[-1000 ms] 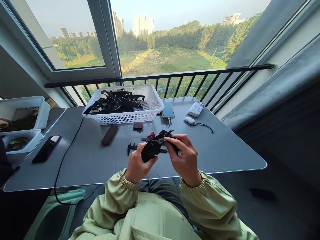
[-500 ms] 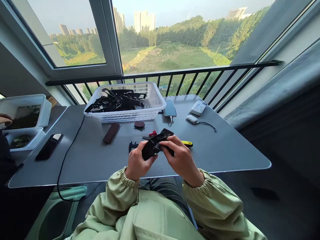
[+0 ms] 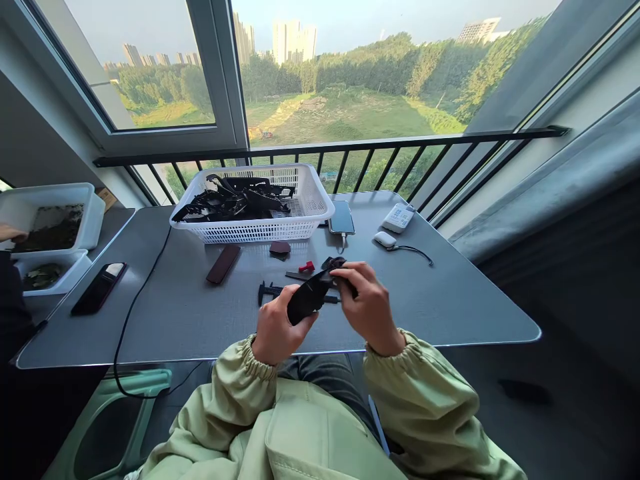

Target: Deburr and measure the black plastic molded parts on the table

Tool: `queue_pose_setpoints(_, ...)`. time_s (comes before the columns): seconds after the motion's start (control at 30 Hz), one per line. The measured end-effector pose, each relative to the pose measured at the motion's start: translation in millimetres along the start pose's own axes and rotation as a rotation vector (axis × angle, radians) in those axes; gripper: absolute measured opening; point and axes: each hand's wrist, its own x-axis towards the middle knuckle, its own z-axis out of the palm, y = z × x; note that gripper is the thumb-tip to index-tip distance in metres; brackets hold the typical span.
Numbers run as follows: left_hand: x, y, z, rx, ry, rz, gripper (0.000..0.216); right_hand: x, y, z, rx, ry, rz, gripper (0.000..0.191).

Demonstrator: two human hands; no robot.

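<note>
Both of my hands hold a black moulded plastic part [image 3: 310, 298] above the grey table [image 3: 165, 333]. My left hand [image 3: 280, 325] grips its lower end, and my right hand [image 3: 370, 303] pinches its upper end, with the fingers curled over it. Just beyond my hands, a black vernier caliper [image 3: 273, 292] lies on the table and passes behind the part. A small red piece [image 3: 307, 267] sits on a dark flat strip [image 3: 297, 275] close by. The middle of the caliper is hidden.
A white plastic basket [image 3: 253, 213] of tangled black parts stands at the far side, next to a phone [image 3: 341, 217] on a cable. Beyond stands a black balcony railing [image 3: 330, 148]. A person's hand [image 3: 11, 233] is at far left beside white tubs [image 3: 50, 217].
My hands have turned the black part so it slants more, with its upper end farther from me. My right hand has shifted slightly up and away, and the view has tilted a little.
</note>
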Motion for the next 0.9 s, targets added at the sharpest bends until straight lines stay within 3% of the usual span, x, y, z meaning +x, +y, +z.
queue_pose_setpoints(0.17,1.3,-2.3,3.5,-0.007,-0.036,0.007,0.040,-2.1,-7.4,-8.0,0.028,0.042,0.019,0.016)
queue_pose_setpoints(0.27,0.5,-2.1,5.4,-0.031,-0.019,-0.003,0.039,-7.4,-21.2,-1.0,0.089,-0.063,-0.092,0.019)
queue_pose_setpoints(0.4,0.3,-1.7,3.7,-0.158,-0.008,-0.038,0.037,-3.3,-9.0,1.3,0.064,-0.081,-0.007,0.020)
queue_pose_setpoints(0.5,3.1,-2.8,0.6,-0.235,0.003,-0.078,0.039,3.8,10.0,-9.8,-0.037,0.016,0.085,0.018)
queue_pose_setpoints(0.6,6.3,-4.5,-0.8,-0.242,0.034,-0.095,0.040,5.0,11.8,-18.8,-0.080,0.118,0.121,0.016)
queue_pose_setpoints(0.77,5.0,-6.6,2.4,-0.358,-0.021,-0.065,0.040,-5.1,-13.1,-5.2,0.070,-0.066,-0.129,0.019)
queue_pose_setpoints(0.9,2.4,-7.6,4.3,-0.458,-0.009,-0.110,0.040,-4.7,-11.7,2.7,0.056,-0.062,-0.068,0.021)
